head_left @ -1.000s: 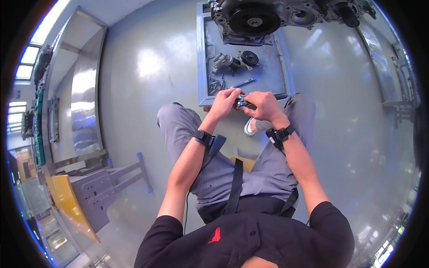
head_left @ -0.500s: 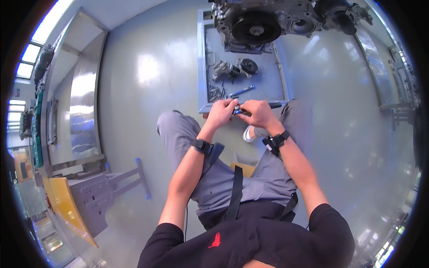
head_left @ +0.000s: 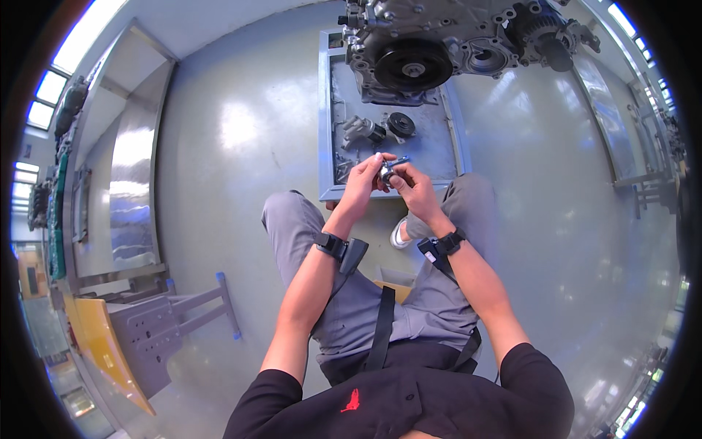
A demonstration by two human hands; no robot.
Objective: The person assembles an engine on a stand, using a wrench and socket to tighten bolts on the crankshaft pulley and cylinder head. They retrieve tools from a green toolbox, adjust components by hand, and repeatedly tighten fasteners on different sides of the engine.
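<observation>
My left hand (head_left: pixel 362 183) and my right hand (head_left: pixel 415 192) meet over the near edge of the tray stand, fingers closed. Between their fingertips is a small shiny metal piece (head_left: pixel 385 173), partly covered, so its exact kind is unclear. A slim silver-blue tool (head_left: pixel 399 159) shows just beyond the fingertips; the hands hide part of it. Farther back in the tray lie a silver metal housing with a black end (head_left: pixel 360 132) and a black pulley part (head_left: pixel 400 125). Loose bolts (head_left: pixel 344 168) are heaped left of my left hand.
An engine (head_left: pixel 413 62) with a black pulley hangs over the far end of the blue-grey tray stand (head_left: pixel 327 110). My knees flank the stand's near end. A grey and yellow chair-like frame (head_left: pixel 146 329) stands at left. Metal-sided benches (head_left: pixel 135 168) line the left side.
The black handle that stuck out right of my right hand no longer shows. My right hand has turned, with its fingertips at the small metal piece. The view has shifted slightly.
</observation>
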